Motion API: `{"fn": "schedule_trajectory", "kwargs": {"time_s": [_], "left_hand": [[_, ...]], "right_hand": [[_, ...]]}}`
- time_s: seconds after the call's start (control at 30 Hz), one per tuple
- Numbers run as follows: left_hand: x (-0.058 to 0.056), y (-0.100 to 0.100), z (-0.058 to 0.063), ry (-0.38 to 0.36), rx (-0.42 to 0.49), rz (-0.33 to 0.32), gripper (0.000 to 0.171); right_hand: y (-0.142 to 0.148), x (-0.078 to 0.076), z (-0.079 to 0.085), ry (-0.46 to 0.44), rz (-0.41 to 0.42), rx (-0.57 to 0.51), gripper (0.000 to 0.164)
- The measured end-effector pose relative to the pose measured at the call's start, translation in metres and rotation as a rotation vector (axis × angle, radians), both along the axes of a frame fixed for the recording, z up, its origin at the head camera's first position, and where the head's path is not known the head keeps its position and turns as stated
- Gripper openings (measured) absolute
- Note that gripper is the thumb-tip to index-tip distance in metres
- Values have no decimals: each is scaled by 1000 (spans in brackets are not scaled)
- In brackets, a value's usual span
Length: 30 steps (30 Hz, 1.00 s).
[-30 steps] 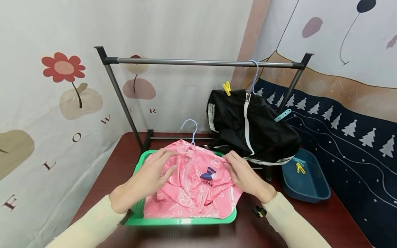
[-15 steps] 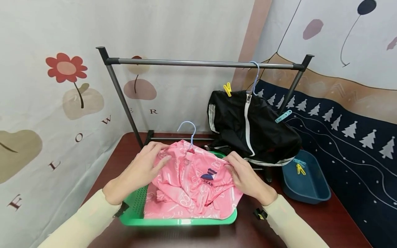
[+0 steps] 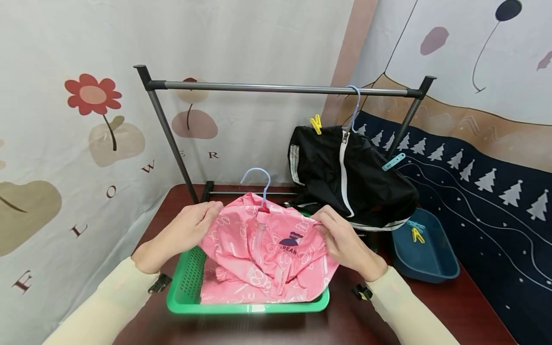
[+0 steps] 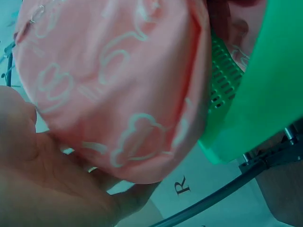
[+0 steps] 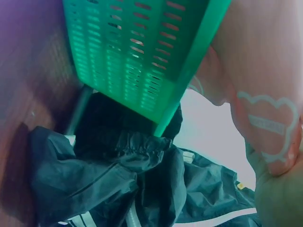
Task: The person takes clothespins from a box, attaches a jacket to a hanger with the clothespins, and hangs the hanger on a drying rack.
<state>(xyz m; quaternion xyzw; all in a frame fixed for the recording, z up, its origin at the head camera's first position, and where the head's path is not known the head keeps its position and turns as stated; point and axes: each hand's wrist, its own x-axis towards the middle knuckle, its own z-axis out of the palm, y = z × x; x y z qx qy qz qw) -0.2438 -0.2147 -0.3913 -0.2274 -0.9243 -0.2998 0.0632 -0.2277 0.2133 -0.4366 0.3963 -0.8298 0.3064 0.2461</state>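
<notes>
A pink zip jacket (image 3: 276,266) with white outline prints and a dark bear logo lies over the green basket (image 3: 258,309). A light-blue hanger (image 3: 268,184) is inside it, its hook standing up out of the collar. My left hand (image 3: 178,235) holds the jacket's left shoulder edge; in the left wrist view, fingers (image 4: 85,189) lie behind the pink cloth. On the other side my right hand (image 3: 347,244) pinches the right shoulder. In the right wrist view, pink cloth (image 5: 272,125) runs into that hand, whose fingertips are mostly hidden.
A metal clothes rack (image 3: 258,87) stands behind the basket. From its bar hangs a black jacket (image 3: 366,182), with a yellow clothespin (image 3: 316,124) and a blue clothespin (image 3: 393,162) on it. A blue tub (image 3: 424,258) with clothespins sits at right on the dark-red table (image 3: 465,306).
My left hand has moved left from the collar side to the jacket's left shoulder, and that shoulder is spread outward. The hanger hook has shifted slightly left. My right hand keeps its place.
</notes>
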Motion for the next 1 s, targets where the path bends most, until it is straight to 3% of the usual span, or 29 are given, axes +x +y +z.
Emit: {"fn": "schedule_trajectory", "kwargs": {"time_s": [0.1, 0.23, 0.5, 0.63, 0.87, 1.0], "left_hand": [[0, -2, 3, -60, -2, 12, 48], [-1, -4, 7, -85, -2, -4, 50], [3, -5, 16, -43, 41, -66, 26], [7, -1, 21, 46, 108, -71, 26], [16, 5, 30, 337, 219, -68, 17], [22, 5, 33, 419, 250, -37, 18]], "right_hand": [[0, -2, 2, 18, 5, -8, 28], [0, -5, 5, 41, 18, -37, 27], [1, -11, 9, 26, 26, -81, 21], [1, -13, 12, 24, 31, -109, 19], [0, -15, 17, 39, 36, -186, 30], [1, -15, 18, 3, 14, -183, 31]]}}
